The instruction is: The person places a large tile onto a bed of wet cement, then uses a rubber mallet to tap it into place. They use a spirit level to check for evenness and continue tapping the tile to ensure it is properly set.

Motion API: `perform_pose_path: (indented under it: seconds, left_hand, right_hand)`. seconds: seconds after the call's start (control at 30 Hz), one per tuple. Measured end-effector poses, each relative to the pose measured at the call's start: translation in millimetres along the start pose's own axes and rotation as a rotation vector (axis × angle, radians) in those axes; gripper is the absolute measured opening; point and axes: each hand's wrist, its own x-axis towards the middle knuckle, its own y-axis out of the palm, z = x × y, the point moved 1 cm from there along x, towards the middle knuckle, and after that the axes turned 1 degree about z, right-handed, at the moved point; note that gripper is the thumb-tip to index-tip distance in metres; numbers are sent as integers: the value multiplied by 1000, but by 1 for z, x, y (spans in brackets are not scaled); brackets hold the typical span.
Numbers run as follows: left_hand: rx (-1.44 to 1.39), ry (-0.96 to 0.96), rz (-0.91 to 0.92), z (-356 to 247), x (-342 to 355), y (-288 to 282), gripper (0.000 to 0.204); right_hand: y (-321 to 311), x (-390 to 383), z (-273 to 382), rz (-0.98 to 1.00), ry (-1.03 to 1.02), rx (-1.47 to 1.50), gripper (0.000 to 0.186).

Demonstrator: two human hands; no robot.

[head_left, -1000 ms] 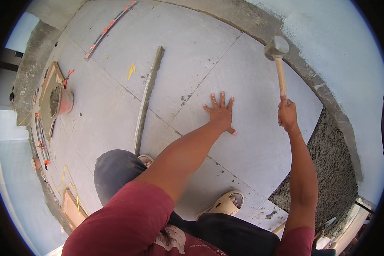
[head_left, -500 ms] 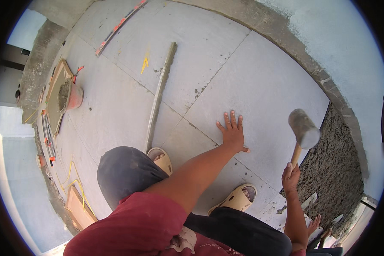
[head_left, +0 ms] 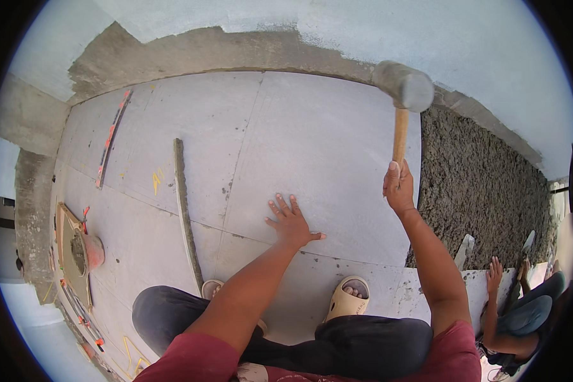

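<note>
With fingers spread, my left hand lies flat on a large grey floor tile, near its joint with the tile closer to me. My right hand is wrapped round the wooden handle of a rubber mallet. The mallet's dark, pale-faced head is raised, overlapping the far wall's foot in the picture. Right of the tile's edge spreads rough wet mortar.
A co-worker crouches at the right, near trowels at the mortar's edge. A long straight bar, a red level and a mortar bucket stand or lie on tiles to the left. A bare-based wall bounds the far side.
The view has swung to the right and levelled. My right hand has lifted the mallet higher and farther forward. My left hand stays flat on the tile.
</note>
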Motion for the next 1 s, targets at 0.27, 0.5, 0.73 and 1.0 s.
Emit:
perform_pose_path:
  seconds: [0.27, 0.5, 0.73, 1.0]
  left_hand:
    - [49, -69, -34, 5, 8, 17, 155]
    - [73, -82, -23, -13, 3, 11, 155]
    - [155, -132, -33, -12, 13, 3, 152]
    - [282, 1, -180, -60, 71, -90, 142]
  right_hand:
    - [-38, 25, 80, 59, 98, -130, 69]
    - [-64, -15, -51, 75, 73, -558, 67]
    - [-60, 16, 15, 185, 292, -168, 71]
    - [-36, -34, -8, 197, 718, 493, 61]
